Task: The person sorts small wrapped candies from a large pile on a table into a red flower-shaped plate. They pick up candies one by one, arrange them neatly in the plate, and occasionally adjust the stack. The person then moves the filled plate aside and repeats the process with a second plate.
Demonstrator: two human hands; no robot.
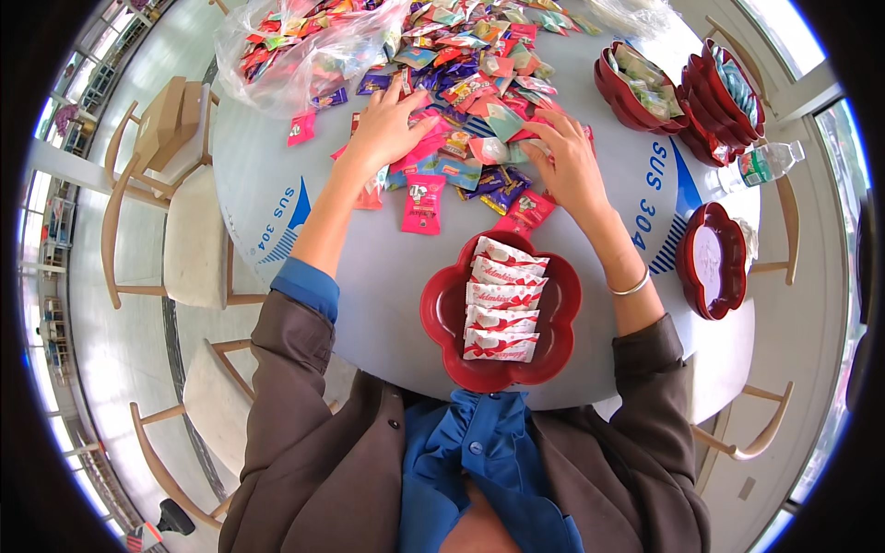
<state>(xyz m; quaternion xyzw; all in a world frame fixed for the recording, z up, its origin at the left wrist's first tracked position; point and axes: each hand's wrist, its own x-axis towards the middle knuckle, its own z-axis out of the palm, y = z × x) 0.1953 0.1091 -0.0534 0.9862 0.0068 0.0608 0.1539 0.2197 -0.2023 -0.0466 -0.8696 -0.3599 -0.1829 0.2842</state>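
A large heap of wrapped candies (484, 90) covers the far side of the round table. My left hand (390, 128) rests on the heap's near left part, fingertips among pink and red packets; whether it grips one is unclear. On the heap's right edge, my right hand (567, 159) has bent fingers touching packets, and its hold cannot be told either. Between my forearms, a red flower-shaped bowl (432, 304) holds several white-and-red wrapped sweets (503, 297) in a column. One pink packet (422, 204) lies flat in front of the heap.
A clear plastic bag (311, 69) of candies lies far left. At the right stand a red bowl of green packets (626, 104), stacked red bowls (712, 97), a plastic bottle (767, 164) and a red bowl with nothing visible inside (736, 259). Wooden chairs (197, 235) surround the table.
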